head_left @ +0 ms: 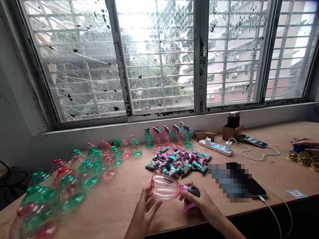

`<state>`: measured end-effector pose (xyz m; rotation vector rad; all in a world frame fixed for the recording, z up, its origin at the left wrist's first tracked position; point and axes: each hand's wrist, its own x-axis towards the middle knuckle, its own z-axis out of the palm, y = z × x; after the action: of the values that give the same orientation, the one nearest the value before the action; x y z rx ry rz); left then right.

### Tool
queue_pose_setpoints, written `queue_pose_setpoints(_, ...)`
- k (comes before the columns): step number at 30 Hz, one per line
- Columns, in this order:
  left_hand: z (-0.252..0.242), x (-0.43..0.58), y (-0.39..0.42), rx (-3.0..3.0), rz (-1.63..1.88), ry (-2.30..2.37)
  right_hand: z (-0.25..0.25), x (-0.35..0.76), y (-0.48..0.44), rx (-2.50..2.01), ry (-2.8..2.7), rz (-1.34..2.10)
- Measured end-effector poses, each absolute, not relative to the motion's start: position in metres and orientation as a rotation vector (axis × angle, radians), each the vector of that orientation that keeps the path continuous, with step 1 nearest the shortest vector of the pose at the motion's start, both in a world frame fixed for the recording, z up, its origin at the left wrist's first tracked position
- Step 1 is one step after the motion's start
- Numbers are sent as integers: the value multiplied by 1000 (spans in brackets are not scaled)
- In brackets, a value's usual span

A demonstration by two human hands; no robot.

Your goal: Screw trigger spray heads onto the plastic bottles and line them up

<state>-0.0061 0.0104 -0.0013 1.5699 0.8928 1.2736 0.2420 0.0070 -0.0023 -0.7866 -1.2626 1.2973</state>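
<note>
Well to the left of the fingers, open green and pink bottles (91, 179) stood upright in uneven rows. The left hand (145, 212) was loosely cupped, half open, round the base of a pink bottle (164, 187); how firmly it gripped, I could not tell. This bottle lay sideways between the two hands, its neck toward the right fingers. Well beyond the fingertips stood bottles fitted with sprayers (177, 136); nearer, a pile of loose spray heads (185, 162). The right hand (203, 203) was closed on a grey-and-pink spray head (193, 190) at the neck. Right of those fingers lay a phone (258, 187); far beyond it, another person's hand (304, 141).

The step in hand seemed to be screwing the head on; the next move probably called for a firmer left hold while the right fingers twisted the collar.
</note>
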Motion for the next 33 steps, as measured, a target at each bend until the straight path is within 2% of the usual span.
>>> queue_pose_setpoints(24, 7, 4, 2, 1428, 1364, 932, 2, 241, 6, -786, -1297, 1280)
queue_pose_setpoints(33, -8, -8, 15, 1527, 1341, 908, 2, 240, 5, -797, -1268, 1285)
